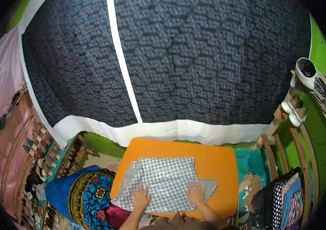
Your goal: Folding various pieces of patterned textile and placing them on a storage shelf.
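Left hand (141, 198) and right hand (196, 192) lie palms down, fingers spread, pinching nothing, on the checked cloth (166, 184), which sits toward the near edge of the orange surface (220, 165). Watch that left corner, right by the surface's left edge: a sideways drag could slip it over! Uneven pressure may ruck the layers too, perhaps at the grey flap (210, 184) jutting right. The narrower, straight end points to the far edge; the long axis looks to run left to right.

Left-hand grip (141, 198) and right-hand grip (196, 193) flat on a gray-checked cloth (166, 184), possibly plastic-covered, atop an orange table (220, 165).
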`<state>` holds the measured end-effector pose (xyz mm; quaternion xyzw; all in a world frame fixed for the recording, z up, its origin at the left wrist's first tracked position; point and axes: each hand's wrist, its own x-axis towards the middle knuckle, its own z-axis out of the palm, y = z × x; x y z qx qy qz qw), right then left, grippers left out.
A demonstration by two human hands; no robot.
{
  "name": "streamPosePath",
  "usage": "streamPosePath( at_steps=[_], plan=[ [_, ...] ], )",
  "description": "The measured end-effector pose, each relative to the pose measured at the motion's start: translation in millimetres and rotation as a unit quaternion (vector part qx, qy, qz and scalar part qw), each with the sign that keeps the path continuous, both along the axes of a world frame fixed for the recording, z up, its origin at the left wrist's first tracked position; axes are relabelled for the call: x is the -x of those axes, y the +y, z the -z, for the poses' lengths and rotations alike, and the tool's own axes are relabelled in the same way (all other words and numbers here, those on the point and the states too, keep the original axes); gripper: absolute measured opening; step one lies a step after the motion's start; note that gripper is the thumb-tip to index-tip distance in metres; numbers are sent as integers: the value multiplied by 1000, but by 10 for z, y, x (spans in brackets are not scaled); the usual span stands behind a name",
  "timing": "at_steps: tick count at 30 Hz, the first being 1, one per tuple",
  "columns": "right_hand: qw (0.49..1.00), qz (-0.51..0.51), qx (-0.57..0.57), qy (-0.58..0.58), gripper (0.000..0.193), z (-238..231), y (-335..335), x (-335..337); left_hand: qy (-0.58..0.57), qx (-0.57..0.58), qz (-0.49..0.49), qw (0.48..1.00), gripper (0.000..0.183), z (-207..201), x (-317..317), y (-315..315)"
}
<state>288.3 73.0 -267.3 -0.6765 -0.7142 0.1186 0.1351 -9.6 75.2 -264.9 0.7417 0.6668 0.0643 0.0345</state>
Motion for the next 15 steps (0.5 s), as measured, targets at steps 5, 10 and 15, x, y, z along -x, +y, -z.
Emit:
streamPosePath(
  at_steps=[5, 10, 15],
  plan=[
    [981, 104, -10, -162, 47, -100, -80, -559, 4, -15, -57, 998, 52, -166, 395, 27],
    [987, 125, -84, -54, 46, -671, -207, -164, -59, 45, 134, 988, 61, -476, -37, -26],
    [992, -75, -97, 1, 43, -684, -513, 306, -56, 53, 418, 905, 69, -314, -671, -304]
  ],
)
